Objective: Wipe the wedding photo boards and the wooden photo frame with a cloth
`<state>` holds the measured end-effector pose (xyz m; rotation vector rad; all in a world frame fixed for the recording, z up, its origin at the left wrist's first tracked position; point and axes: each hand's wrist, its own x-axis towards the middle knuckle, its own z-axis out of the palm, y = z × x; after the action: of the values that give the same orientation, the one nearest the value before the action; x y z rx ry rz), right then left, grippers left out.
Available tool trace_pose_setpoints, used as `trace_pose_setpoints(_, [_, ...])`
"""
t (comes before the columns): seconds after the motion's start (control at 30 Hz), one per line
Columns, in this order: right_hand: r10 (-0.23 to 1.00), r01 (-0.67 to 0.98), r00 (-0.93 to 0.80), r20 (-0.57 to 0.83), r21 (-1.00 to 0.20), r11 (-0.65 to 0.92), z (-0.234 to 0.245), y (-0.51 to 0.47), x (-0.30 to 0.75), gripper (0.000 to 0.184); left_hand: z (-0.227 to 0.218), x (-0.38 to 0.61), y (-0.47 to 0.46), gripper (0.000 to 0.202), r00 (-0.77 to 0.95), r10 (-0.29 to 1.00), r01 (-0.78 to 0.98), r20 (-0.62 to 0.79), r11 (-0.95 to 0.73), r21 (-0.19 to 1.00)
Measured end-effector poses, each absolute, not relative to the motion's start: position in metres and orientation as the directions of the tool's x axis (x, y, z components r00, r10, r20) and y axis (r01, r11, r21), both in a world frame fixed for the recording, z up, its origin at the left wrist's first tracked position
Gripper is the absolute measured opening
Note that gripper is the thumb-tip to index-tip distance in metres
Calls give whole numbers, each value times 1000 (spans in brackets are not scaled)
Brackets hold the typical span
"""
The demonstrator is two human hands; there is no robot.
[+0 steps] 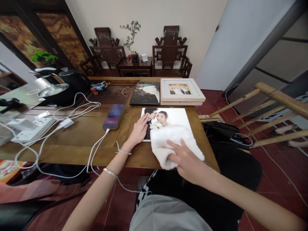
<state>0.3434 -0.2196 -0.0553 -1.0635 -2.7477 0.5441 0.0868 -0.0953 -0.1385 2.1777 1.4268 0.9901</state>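
right hand point(186, 158) flat on towel point(173, 142); left hand point(139, 130) steadying photo print point(172, 115).

The flat white rectangular photo panel point(178, 117) lies on the brown wooden counter point(79, 134), at its near right; the white fluffy cloth point(173, 141) rests on the panel's near half, under the right hand point(186, 160); the left hand point(139, 130) lies on the panel's left edge; the dark rectangular phone point(114, 116) lies just left of the panel; behind the panel sit the dark photo print point(145, 93) and, right of it, the white square picture frame point(181, 91).
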Motion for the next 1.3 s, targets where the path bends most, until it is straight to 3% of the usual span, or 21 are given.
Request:
trace_pose_setpoints(0.27, [710, 644, -703, 48, -380, 664, -43, -163, 331, 64, -137, 86, -95, 53, 266, 901, 654, 342, -430, 623])
trace_pose_setpoints(0.43, [742, 644, -665, 78, -443, 624, -31, -88, 316, 50, -140, 85, -93, 54, 260, 896, 647, 361, -439, 624])
trace_pose_setpoints(0.67, [782, 684, -616, 96, -427, 592, -27, -20, 305, 50, -139, 84, -92, 52, 254, 895, 622, 367, -442, 647])
trace_pose_setpoints(0.8, [780, 662, -613, 129, -454, 596, -39, -43, 304, 50, -139, 84, -92, 52, 257, 890, 606, 376, -452, 654])
trace_pose_setpoints(1.0, [763, 697, -636, 117, -338, 633, -58, -147, 314, 61, -137, 86, -93, 52, 246, 896, 610, 369, -439, 660])
trace_pose_setpoints(1.17, [669, 604, -742, 42, -391, 695, -54, -208, 329, 69, -136, 87, -94, 52, 232, 905, 614, 357, -421, 668])
trace_pose_setpoints(1.3, [672, 594, -739, 44, -430, 680, -53, -203, 336, 71, -139, 87, -95, 52, 218, 904, 610, 367, -420, 672])
